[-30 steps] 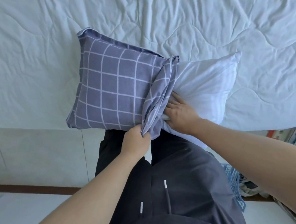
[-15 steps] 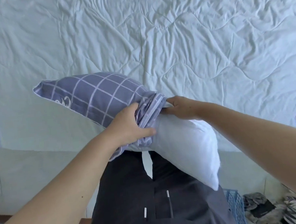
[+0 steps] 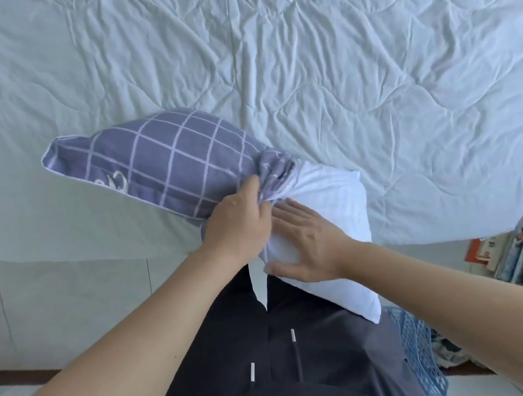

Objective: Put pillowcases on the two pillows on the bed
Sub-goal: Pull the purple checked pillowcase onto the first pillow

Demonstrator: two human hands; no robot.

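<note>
- Head view, looking down: one white pillow (image 3: pixel 331 197) held at the near edge of the bed (image 3: pixel 368 57), roughly half inside one purple checked pillowcase (image 3: pixel 166 162).
- Left hand (image 3: pixel 241 229) has its fingers curled round the bunched mouth of the case, gripping it.
- Right hand (image 3: pixel 307 247) lies flat on the bare half of the pillow, fingers straight and slightly spread, thumb hooked under the lower edge.
- Step in hand, I'd say: working the case along pillow number one (about halfway there).
- Next move probably needs the left hand to drag the bunched fabric toward the bare end while the right steadies the pillow.
- Count: one pillow, one pillowcase, two hands. Second pillow isn't visible.
- One blue basket (image 3: pixel 421 348) sits on the floor.
</note>
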